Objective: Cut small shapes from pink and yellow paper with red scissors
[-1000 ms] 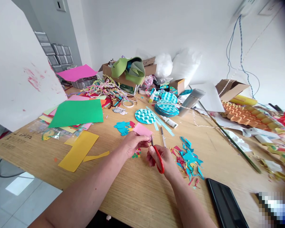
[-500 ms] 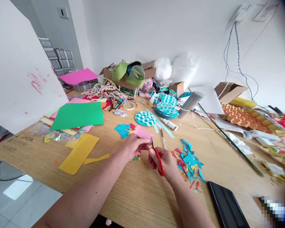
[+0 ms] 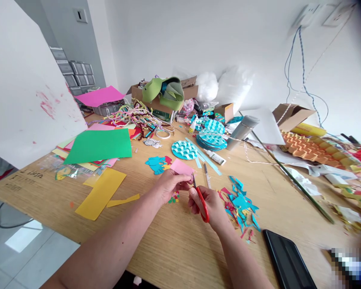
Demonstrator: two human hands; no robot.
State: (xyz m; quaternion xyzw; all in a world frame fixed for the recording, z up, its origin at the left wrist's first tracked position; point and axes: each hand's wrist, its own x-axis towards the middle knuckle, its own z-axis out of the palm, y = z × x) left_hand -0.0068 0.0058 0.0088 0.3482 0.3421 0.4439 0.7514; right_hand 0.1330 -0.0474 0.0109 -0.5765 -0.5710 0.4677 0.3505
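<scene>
Since 1 s ago: view tipped up slightly; hands, paper and tool hold almost the same pose. Half a second ago: near identical.
Left hand: (image 3: pixel 172 185) thumb and fingers pinched on lower edge of pink paper (image 3: pixel 182 167).
Right hand: (image 3: pixel 207 202) fingers wrapped around handles of red-handled scissors (image 3: pixel 203 202); blades upright at paper's right edge. Blade gap too small to tell.
Pink paper: between the hands, in front of blue fish cutout (image 3: pixel 155 165).
Paper dots: (image 3: pixel 175 197) several, on table below left hand; count unclear.
Counts: 1 scissors, 1 pen (image 3: pixel 207 175), 1 glue tube (image 3: pixel 215 157), 1 phone (image 3: pixel 289 259), 1 green sheet (image 3: pixel 99 145), 1 narrow yellow strip (image 3: pixel 123 200).
Discs: 1 single patterned disc (image 3: pixel 184 149), plus a disc stack (image 3: pixel 211 140), number unreadable.
Scraps: blue and red offcuts (image 3: pixel 242 202), one heap just right of right hand, too tangled to count.
Near edge: table (image 3: pixel 168 241) edge crosses under both forearms; phone runs past bottom of view.
Room: bare wood between forearms, and from offcuts across to green stick (image 3: pixel 297 182).
</scene>
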